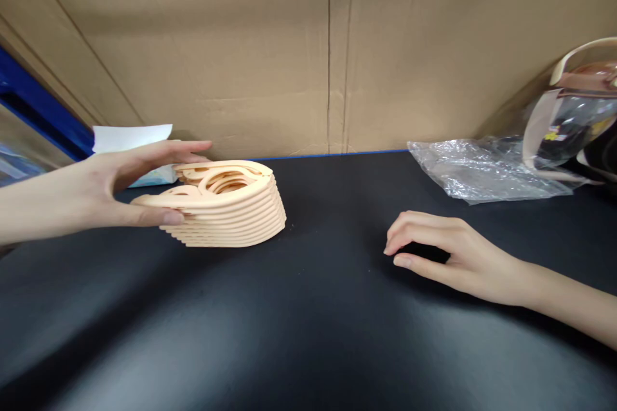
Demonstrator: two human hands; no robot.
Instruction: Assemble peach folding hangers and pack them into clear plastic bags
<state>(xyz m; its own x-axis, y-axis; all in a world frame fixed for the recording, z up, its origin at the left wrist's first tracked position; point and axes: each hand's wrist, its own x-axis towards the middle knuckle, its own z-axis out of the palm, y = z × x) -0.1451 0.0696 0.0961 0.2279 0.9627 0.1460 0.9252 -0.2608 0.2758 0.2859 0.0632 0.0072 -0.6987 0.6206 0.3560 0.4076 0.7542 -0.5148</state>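
A slanted stack of several flat peach-coloured foam pieces with oval cut-outs [236,212] rests on the black table [308,321]. My left hand [130,183] grips the stack's left end, thumb on the near edge and fingers over the far edge of the top pieces. My right hand [443,250] rests on the table to the right, apart from the stack, fingers curled downward with nothing visible in them.
A cardboard wall [308,45] closes off the back. A crumpled clear plastic bag [482,170] and a bagged rounded item [578,115] lie at the back right. White paper [130,137] and a blue shelf beam [38,109] are at the left.
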